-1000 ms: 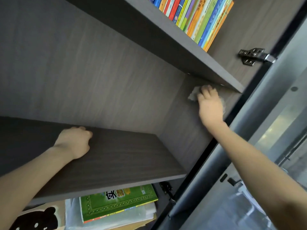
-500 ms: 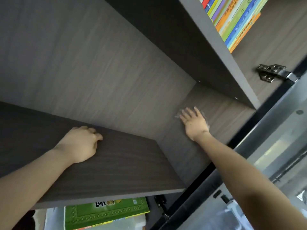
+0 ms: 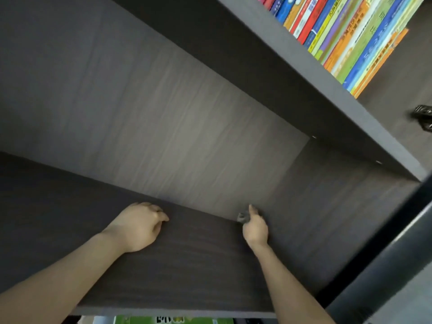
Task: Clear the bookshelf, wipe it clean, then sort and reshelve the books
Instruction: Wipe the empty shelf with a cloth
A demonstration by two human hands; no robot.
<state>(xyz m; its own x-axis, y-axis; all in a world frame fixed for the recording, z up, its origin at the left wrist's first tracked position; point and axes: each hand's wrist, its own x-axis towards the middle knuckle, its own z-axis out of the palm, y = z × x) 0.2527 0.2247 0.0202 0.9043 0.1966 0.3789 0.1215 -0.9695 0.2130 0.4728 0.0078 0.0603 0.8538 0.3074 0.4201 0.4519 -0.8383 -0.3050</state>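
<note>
The dark wood-grain shelf board [image 3: 187, 265] has nothing on it but my hands. My left hand [image 3: 138, 228] rests on the board near the back panel with its fingers curled under, holding nothing. My right hand [image 3: 255, 226] is at the back right corner, where board and side wall [image 3: 327, 218] meet, and presses a small pale cloth [image 3: 242, 216] into it. Only a crumpled edge of the cloth shows past the fingers. A row of colourful books [image 3: 346, 40] stands on the shelf above, at the top right.
A green-covered book [image 3: 173, 320] lies on the shelf below, just visible under the board's front edge. The open cabinet door [image 3: 397, 265] hangs at the right, with a metal hinge [image 3: 422, 116] above it.
My right hand has slid with the cloth down the right side wall, from just under the upper shelf to the bottom back corner. My left hand stayed on the board.
</note>
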